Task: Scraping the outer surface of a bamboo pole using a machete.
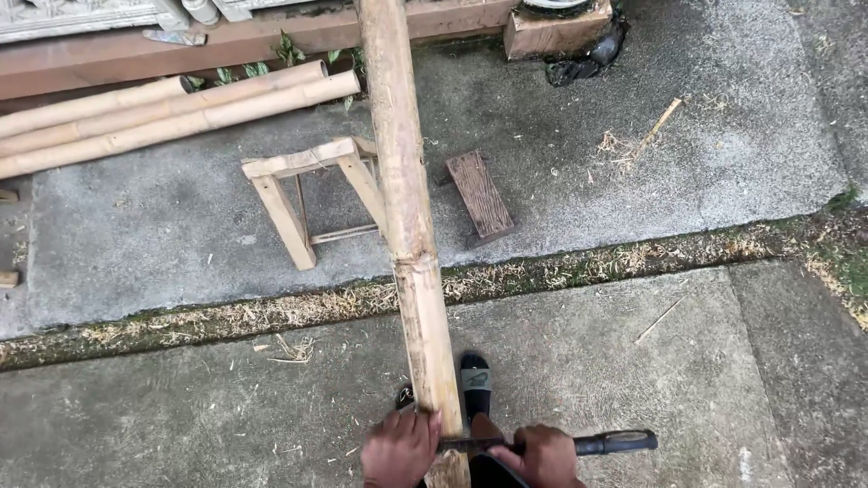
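Long bamboo pole (409,217) runs straight away from the person, resting on a little wooden sawhorse (307,194) out on the concrete, with its near end down by the feet. Left hand (400,447) is wrapped around the pole near that end, grip closed on it. Right hand (545,455) is closed around a drawknife-type tool (551,444) laid across the pole, one black handle sticking out to the right.

My guess is the pole's stiff and light for its length, but smooth-skinned and round, so it'll want to roll or slide. Holding just behind a node ring looks like the best bet. More poles (172,113) are stacked off to the left, and a small plank (479,194) lies beside the sawhorse.
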